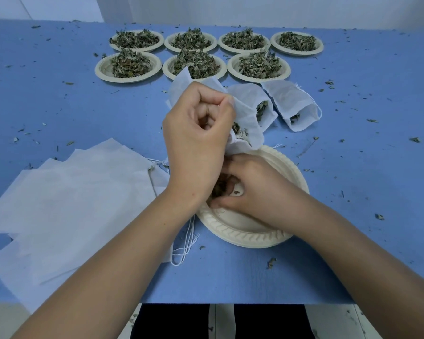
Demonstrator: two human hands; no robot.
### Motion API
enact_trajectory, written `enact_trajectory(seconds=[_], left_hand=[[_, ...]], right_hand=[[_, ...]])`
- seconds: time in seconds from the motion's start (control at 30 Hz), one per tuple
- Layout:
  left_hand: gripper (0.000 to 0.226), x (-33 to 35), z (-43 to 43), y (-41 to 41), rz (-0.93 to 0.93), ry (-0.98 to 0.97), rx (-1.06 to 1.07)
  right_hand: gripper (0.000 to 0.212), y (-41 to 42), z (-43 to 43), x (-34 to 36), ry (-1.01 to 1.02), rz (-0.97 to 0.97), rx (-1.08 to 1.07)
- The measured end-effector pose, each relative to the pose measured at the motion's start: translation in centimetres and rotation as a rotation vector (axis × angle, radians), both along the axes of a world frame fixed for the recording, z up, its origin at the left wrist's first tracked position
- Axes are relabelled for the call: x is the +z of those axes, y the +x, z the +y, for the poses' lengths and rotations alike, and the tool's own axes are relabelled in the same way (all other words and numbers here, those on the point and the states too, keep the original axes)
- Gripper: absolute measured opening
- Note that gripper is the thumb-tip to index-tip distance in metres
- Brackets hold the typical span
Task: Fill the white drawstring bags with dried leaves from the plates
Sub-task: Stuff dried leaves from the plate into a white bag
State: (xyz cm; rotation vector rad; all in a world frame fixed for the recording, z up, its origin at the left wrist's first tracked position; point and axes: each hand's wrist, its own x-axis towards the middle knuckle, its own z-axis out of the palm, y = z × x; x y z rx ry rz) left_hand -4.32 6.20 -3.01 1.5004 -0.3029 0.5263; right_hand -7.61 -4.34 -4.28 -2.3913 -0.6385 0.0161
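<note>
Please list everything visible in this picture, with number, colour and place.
flat blue table: one, blue, under everything.
round cream paper plates heaped with dried green leaves: seven, cream, far side, four behind three.
nearly empty cream paper plate: one, cream, near edge, under the right hand.
open white drawstring cloth bag: one, white, held above the near plate's far rim.
filled white cloth bags: two, white, lying right of the held bag.
flat empty white cloth bags: a pile, count unclear, white, near left.
loose leaf crumbs: many, green-grey, scattered over the table.
left hand: one, its grip pinches the open bag.
right hand: one, its grip closes on dried leaves in the near plate.
</note>
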Motion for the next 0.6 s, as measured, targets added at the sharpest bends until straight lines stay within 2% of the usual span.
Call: enact_trajectory(seconds=[0.1,0.27,0.33,0.43,0.53,0.6], left_hand=[[0.019,0.1,-0.1,-0.2,0.032,-0.003,-0.015],[0.021,0.1,0.0,-0.1,0.01,0.005,0.0],[0.021,0.1,0.1,0.0,0.012,0.0,0.004],[0.023,0.1,0.2,0.2,0.011,-0.004,0.002],[0.023,0.1,0.0,0.2,0.031,-0.002,-0.032],[0.022,0.0,-0.2,0.1,0.046,0.015,-0.083]], right_hand=[[0.017,-0.1,0.1,-0.1,0.008,0.019,0.021],[0.011,-0.4,0.0,-0.3,0.04,0.007,0.043],[0.009,-0.5,-0.4,-0.3,0.125,0.06,0.026],[0.011,-0.8,-1.7,0.7,0.459,0.214,0.049],[0.019,-0.8,-2.6,1.9,0.868,0.169,0.148],[0.022,-0.5,-2.9,2.2,1.133,0.128,0.098]])
